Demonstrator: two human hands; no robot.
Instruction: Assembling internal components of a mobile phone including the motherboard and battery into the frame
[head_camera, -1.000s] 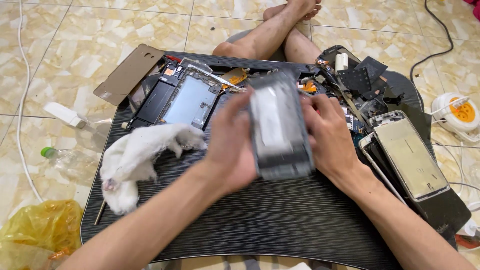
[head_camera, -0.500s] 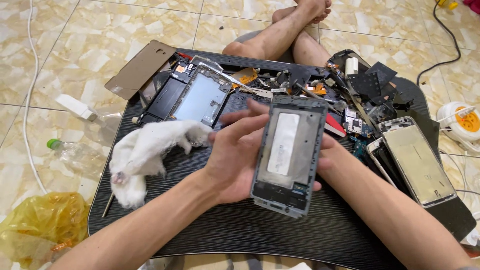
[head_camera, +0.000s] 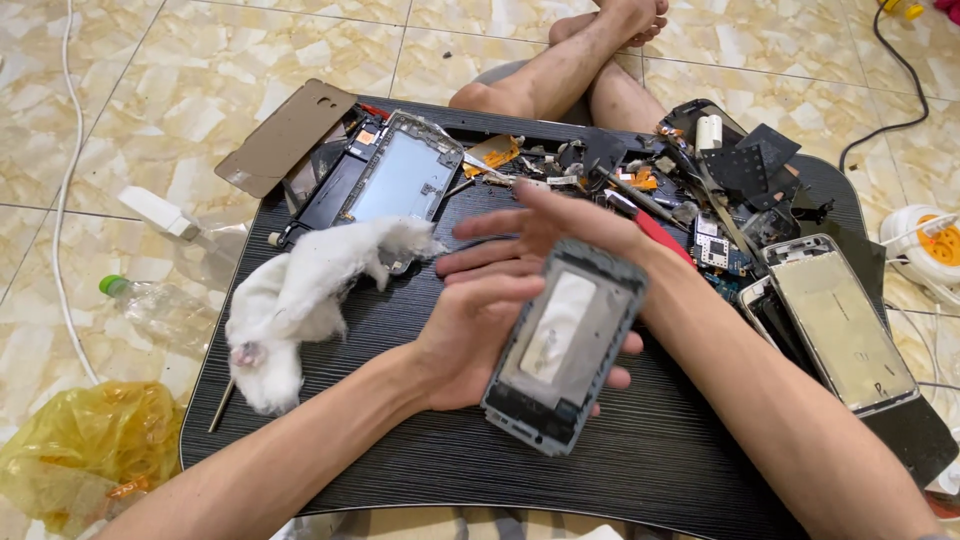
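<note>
Hands meet over the middle of a black ribbed table (head_camera: 400, 450) in the head view. The left hand (head_camera: 470, 340) cups a grey phone frame (head_camera: 565, 345) from underneath, its fingertips showing past the frame's right edge and its thumb lying along the left edge, so the fingers are closed around the frame. The frame sits tilted, its top pointing to about one o'clock, with a pale rectangular patch showing in its middle. The right hand (head_camera: 545, 230) lies just behind the frame at twelve o'clock, fingers stretched out flat and spread toward nine o'clock, gripping nothing; whether it touches the frame I cannot tell.

At nine o'clock from the hands lies a crumpled white cloth (head_camera: 310, 290). At eleven o'clock rests an opened tablet body (head_camera: 395, 180), with a tan back cover (head_camera: 285, 135) beyond it at the table's corner. At three o'clock lies a gold-faced phone (head_camera: 840, 320). A heap of small dark parts (head_camera: 700, 190) spreads at one o'clock. A yellow plastic bag (head_camera: 85, 450) sits on the tiled floor at eight o'clock.
</note>
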